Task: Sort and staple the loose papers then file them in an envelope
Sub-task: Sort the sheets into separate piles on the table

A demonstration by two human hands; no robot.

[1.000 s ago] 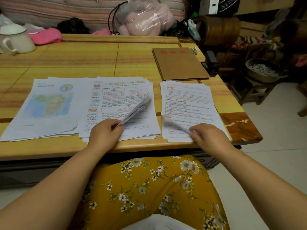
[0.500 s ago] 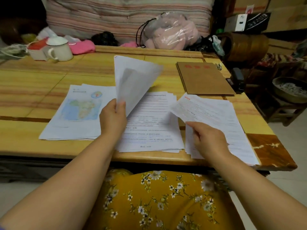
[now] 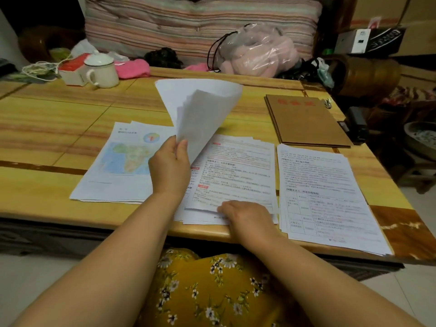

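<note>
Evidently your left hand (image 3: 170, 167) pinches a lifted sheaf (image 3: 200, 114) clear so your right hand (image 3: 245, 214), fingers curled on the middle pile (image 3: 236, 171) at the surface's near edge, can sort beneath.

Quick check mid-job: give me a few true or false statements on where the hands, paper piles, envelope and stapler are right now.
1. The left hand holds lifted sheets above the table. True.
2. The right hand grips the stapler. False: it rests on the near edge of the middle pile; the stapler sits untouched at the table's right edge.
3. Three paper piles lie on the table. True: map pile, middle pile, right pile.
4. The brown envelope lies on the map pile. False: it lies flat behind the right pile.
</note>
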